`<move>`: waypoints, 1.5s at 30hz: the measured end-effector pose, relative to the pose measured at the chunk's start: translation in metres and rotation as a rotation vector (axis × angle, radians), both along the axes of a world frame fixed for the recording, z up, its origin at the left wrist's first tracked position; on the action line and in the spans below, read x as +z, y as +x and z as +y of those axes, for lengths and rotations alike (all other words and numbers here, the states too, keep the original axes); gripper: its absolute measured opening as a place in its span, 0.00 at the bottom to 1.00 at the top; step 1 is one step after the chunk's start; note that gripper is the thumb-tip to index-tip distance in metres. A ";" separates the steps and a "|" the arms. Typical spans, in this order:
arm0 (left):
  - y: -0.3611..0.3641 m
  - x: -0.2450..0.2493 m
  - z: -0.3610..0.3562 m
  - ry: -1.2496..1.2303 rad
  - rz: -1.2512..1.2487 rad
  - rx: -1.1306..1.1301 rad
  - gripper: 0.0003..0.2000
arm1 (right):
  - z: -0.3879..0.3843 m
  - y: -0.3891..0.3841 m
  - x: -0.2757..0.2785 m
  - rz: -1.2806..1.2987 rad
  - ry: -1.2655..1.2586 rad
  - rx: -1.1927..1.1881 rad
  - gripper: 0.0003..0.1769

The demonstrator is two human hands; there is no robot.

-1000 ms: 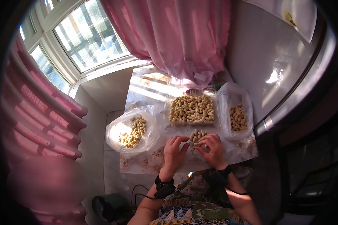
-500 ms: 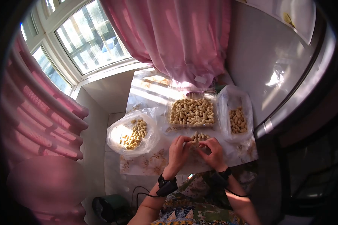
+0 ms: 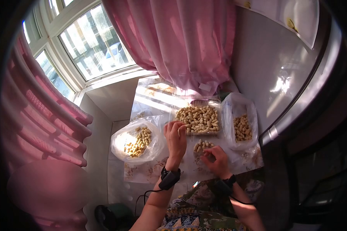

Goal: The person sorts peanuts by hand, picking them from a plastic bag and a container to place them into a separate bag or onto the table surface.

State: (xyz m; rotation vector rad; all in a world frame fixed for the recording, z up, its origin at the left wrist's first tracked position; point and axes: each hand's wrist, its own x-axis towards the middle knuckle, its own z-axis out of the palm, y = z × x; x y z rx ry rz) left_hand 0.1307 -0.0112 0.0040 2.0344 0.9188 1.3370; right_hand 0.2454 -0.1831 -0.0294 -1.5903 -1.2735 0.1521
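Note:
My left hand (image 3: 176, 138) is at the front left corner of a clear plastic box (image 3: 204, 133) full of unshelled peanuts (image 3: 198, 117). Its fingers are bent and pressed together; whatever they hold is hidden. Lower and to the right, my right hand (image 3: 216, 161) is beside a small pile of peanuts (image 3: 202, 145) on the table. Thumb and fingers of that hand are curled together, and I cannot make out what is between them.
A clear plastic bag (image 3: 156, 144) with peanuts stands open at the left. Another white bag-lined container (image 3: 228, 115) with peanuts is at the right. The patterned table (image 3: 142, 173) meets a pink curtain (image 3: 173, 42) at the back. A glossy panel (image 3: 273, 69) rises on the right.
My left hand has moved up and left, from the small pile to the box's corner. My right hand has shifted slightly down and stays by the pile.

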 end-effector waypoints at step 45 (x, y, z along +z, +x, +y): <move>-0.023 -0.044 -0.062 0.057 0.301 -0.197 0.18 | 0.009 0.004 -0.004 -0.259 -0.125 -0.109 0.28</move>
